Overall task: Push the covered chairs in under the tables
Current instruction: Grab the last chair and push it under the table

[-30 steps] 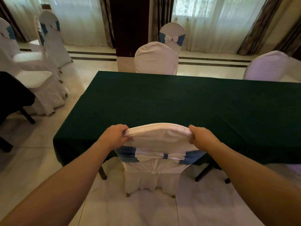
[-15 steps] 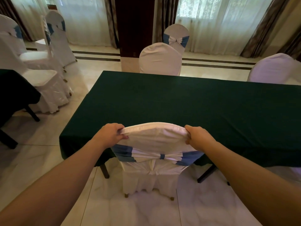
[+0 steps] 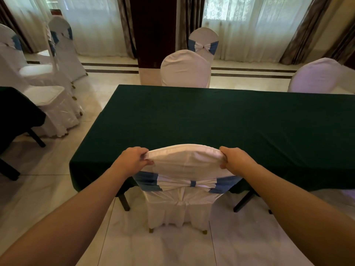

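At the near edge of the green-clothed table (image 3: pixel 221 121), a covered chair (image 3: pixel 184 189) stands with its back toward the camera and its seat tucked beneath the tablecloth overhang. Its white cover carries a blue sash (image 3: pixel 148 181) tied with a white bow across the back. The left hand (image 3: pixel 132 160) is clamped on the top left corner of the chair back, fingers curled over the fabric edge. The right hand (image 3: pixel 236 160) is clamped on the top right corner in the same manner. Both forearms extend straight from the near corners of the view. Two gold-tipped chair feet (image 3: pixel 151 230) rest on the pale tiled floor (image 3: pixel 48 189).

On the far side of the table, a second white-covered chair (image 3: pixel 185 69) stands at the table edge, and a third (image 3: pixel 315 75) stands at the far right. Behind the second one, a sashed chair (image 3: pixel 203 44) stands near the curtains (image 3: pixel 249 27). At the left, several more covered chairs (image 3: pixel 50 104) stand beside another dark-clothed table (image 3: pixel 17 112).
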Demonstrator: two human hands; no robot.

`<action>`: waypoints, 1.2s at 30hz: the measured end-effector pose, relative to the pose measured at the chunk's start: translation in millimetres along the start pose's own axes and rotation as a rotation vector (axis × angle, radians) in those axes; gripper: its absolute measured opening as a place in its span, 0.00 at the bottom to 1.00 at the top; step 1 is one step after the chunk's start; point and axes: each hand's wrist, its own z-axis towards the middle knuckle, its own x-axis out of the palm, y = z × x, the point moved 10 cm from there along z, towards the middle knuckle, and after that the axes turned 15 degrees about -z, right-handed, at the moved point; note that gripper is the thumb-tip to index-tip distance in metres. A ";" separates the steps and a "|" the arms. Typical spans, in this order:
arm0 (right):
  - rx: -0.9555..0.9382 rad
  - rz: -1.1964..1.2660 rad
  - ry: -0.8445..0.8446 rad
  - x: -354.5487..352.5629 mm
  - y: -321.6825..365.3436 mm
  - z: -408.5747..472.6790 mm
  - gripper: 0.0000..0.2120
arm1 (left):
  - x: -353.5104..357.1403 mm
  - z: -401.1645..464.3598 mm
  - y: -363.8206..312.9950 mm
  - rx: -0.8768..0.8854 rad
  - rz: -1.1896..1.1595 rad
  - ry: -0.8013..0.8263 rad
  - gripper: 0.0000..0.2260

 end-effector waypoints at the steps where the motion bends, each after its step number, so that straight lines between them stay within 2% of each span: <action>1: 0.001 0.002 0.000 0.3 -0.5 0.0 0.15 | 0.3 0.2 0.7 -0.004 -0.005 0.002 0.10; 11: 0.012 -0.044 -0.002 -4.0 -9.4 -5.7 0.13 | 8.3 4.1 -3.7 0.014 -0.033 -0.007 0.08; 17: 0.009 -0.013 0.012 0.4 -6.7 -2.2 0.15 | 5.6 8.7 -1.0 -0.008 -0.041 -0.023 0.08; 27: -0.013 -0.009 0.003 -1.9 -3.8 7.0 0.14 | -0.2 0.2 2.3 -0.028 -0.024 -0.048 0.10; 36: 0.007 -0.033 0.065 -2.3 8.8 12.1 0.18 | -7.4 -0.7 13.0 -0.062 -0.074 -0.064 0.12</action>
